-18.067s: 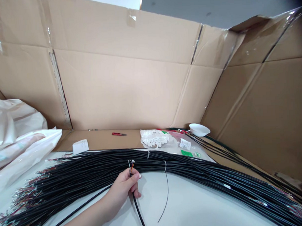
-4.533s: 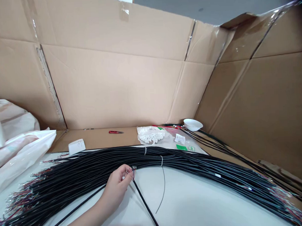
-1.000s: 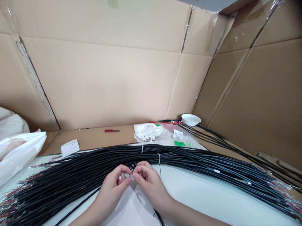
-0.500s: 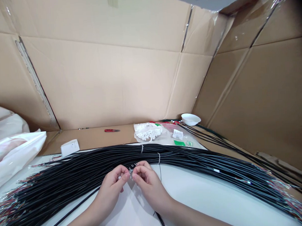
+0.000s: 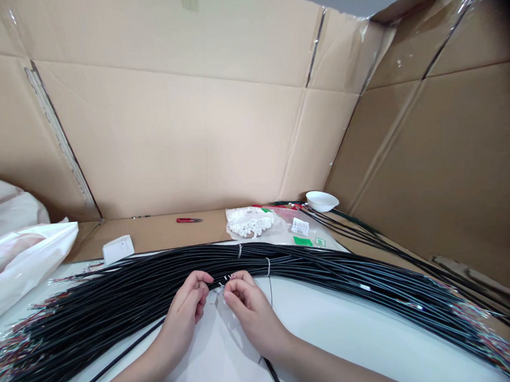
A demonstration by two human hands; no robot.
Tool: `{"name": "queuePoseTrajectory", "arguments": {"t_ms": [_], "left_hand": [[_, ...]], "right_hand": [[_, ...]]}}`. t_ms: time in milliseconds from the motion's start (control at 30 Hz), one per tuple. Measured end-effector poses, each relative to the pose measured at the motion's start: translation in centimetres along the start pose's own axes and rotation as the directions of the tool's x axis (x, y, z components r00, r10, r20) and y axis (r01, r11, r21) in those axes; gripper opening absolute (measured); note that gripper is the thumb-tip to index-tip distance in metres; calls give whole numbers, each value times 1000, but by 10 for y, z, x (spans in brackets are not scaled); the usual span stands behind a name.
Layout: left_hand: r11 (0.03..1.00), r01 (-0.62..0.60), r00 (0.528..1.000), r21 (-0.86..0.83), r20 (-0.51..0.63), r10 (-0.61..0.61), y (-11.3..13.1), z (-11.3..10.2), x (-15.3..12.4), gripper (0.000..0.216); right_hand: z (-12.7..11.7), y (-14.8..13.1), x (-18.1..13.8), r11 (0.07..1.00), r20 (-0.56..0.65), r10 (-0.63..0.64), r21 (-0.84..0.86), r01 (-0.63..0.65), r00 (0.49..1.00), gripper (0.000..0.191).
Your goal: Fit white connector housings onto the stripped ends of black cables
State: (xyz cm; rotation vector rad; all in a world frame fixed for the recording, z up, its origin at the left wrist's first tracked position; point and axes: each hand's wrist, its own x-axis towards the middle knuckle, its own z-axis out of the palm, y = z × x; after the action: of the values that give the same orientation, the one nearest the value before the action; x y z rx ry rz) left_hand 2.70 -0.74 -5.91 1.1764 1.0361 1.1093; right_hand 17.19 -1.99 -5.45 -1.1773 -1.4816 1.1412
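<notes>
My right hand (image 5: 252, 306) is closed in a pinch on the thin wires (image 5: 227, 279) of a black cable (image 5: 272, 373), whose sheath runs down from under the wrist. Pale wire tips poke out past the thumb and forefinger. My left hand (image 5: 187, 306) is just left of those tips, forefinger stretched out and apart from the thumb, with nothing visible between them. Behind both hands lies a thick bundle of black cables (image 5: 157, 282), tied with thin grey ties (image 5: 268, 267). Another single black cable (image 5: 118, 359) passes beneath my left forearm.
White connectors (image 5: 252, 227) are heaped on a clear plastic bag at the back. Near them are red-handled snips (image 5: 188, 220), a white bowl (image 5: 322, 201) and a paper slip (image 5: 118, 250). White plastic bags (image 5: 25, 251) stand at left. Cardboard walls (image 5: 185, 132) enclose the table.
My left hand has drawn slightly left, away from the wire tips, and its thumb and forefinger have parted. My right hand keeps its pinch in nearly the same spot.
</notes>
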Motion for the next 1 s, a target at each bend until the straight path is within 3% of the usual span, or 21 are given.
{"name": "queuePoseTrajectory", "arguments": {"t_ms": [300, 667, 1000], "left_hand": [[999, -36, 997, 5, 75, 36, 3, -2, 3, 11], [991, 106, 992, -86, 72, -100, 8, -5, 4, 17], [996, 59, 991, -61, 128, -51, 6, -8, 6, 16]], "right_hand": [[0, 3, 2, 999, -14, 14, 29, -13, 1000, 17], [0, 5, 1, 1000, -68, 6, 22, -5, 998, 15], [0, 3, 1, 999, -71, -14, -36, 11, 997, 14]]}}
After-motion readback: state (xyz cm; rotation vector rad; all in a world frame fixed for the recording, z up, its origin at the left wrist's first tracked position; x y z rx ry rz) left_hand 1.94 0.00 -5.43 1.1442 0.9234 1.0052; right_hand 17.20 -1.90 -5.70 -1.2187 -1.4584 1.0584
